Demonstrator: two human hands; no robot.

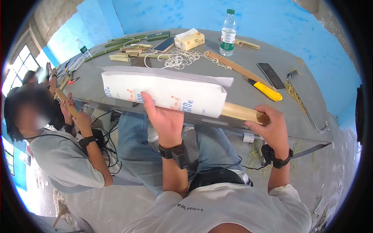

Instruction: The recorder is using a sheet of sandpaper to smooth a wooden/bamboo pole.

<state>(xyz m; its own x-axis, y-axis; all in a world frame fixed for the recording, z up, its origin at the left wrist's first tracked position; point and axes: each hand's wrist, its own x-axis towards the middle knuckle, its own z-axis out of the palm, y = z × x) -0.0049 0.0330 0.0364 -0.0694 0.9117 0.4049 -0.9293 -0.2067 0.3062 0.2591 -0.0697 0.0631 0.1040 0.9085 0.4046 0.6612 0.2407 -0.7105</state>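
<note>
A sheet of sandpaper [194, 97], its printed white backing toward me, is folded around a bamboo tube [237, 112] above the table's near edge. My left hand [168, 123] is closed on the sandpaper from below, palm up. Its thumb presses on the near side, and the fingers are hidden behind the paper. At the tube's right end, my right hand [274, 125] grips the bare bamboo with thumb and fingers wrapped round it. The tube's left part is covered by the paper.
On the grey table [248, 91] lie a yellow utility knife [268, 92], a long bamboo piece [239, 69], a black phone [271, 75], white cord [180, 58] and a tissue pack [189, 40]. A water bottle [228, 35] stands behind. A co-worker [66, 151] holds a bamboo tube at left.
</note>
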